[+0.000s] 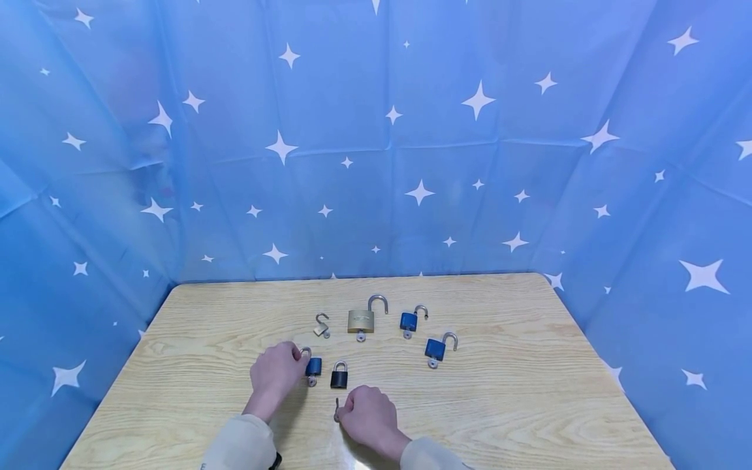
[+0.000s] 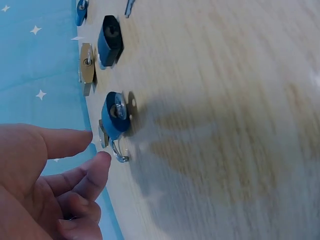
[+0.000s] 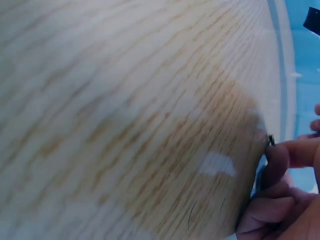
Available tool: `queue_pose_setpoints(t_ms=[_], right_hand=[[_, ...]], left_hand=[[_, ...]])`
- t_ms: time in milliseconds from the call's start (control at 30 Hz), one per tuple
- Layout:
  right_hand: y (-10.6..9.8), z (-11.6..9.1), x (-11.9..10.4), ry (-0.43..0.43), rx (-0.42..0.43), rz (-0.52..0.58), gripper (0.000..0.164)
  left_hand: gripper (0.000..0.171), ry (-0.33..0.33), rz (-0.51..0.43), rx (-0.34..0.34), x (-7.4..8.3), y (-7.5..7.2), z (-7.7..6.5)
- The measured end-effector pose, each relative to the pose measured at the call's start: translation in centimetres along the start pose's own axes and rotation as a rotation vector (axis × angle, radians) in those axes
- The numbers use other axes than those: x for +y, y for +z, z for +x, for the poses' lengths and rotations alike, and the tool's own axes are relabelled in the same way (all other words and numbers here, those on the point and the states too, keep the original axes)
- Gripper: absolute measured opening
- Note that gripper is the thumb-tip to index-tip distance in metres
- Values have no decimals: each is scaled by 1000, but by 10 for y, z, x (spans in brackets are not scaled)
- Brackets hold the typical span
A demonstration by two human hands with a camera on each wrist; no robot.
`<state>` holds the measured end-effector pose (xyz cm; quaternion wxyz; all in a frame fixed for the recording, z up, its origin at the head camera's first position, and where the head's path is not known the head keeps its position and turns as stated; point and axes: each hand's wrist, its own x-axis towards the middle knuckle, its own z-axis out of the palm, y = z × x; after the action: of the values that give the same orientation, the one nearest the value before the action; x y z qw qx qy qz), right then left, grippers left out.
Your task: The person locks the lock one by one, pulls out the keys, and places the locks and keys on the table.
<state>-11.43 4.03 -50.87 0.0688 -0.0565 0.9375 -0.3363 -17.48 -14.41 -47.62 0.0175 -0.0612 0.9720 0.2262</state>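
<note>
My left hand [image 1: 276, 371] is over the table beside a blue padlock [image 1: 314, 366] with a raised shackle and a key in its keyhole. In the left wrist view a gap shows between thumb and forefinger, near that padlock's shackle [image 2: 119, 154]. My right hand [image 1: 370, 416] pinches a small key [image 1: 337, 411] at the tabletop, below a black padlock [image 1: 339, 376] whose shackle is closed. The right wrist view shows only a dark tip of the key [image 3: 271, 140] at the fingertips; the rest is hidden.
Behind the hands lie a small brass padlock [image 1: 320, 329], a large brass padlock [image 1: 361, 320] and two more blue padlocks, one nearer the middle [image 1: 408, 321] and one further right [image 1: 435, 349]. All have open shackles and keys. A blue star-patterned curtain [image 1: 352, 196] surrounds the wooden table [image 1: 529, 391].
</note>
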Motion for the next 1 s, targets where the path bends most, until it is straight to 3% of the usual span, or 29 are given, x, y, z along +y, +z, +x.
queue_pose_setpoints(t_ms=[200,433,567,767,1000], right_hand=[[0,-1,0,-12,17,-10,30],[-6,1,9,-48,54,21,26],[-18,3,16,-53,43,60,23],[-42,10,24,2,-1,172,17],[-63,14,39,35,9,190,20]], left_hand=[[22,-9,7,-17,-1,6,0],[37,-36,24,-35,2,17,0],[43,-37,44,-27,4,21,0],[46,-56,53,-25,7,24,1],[48,-69,43,-20,8,24,1]])
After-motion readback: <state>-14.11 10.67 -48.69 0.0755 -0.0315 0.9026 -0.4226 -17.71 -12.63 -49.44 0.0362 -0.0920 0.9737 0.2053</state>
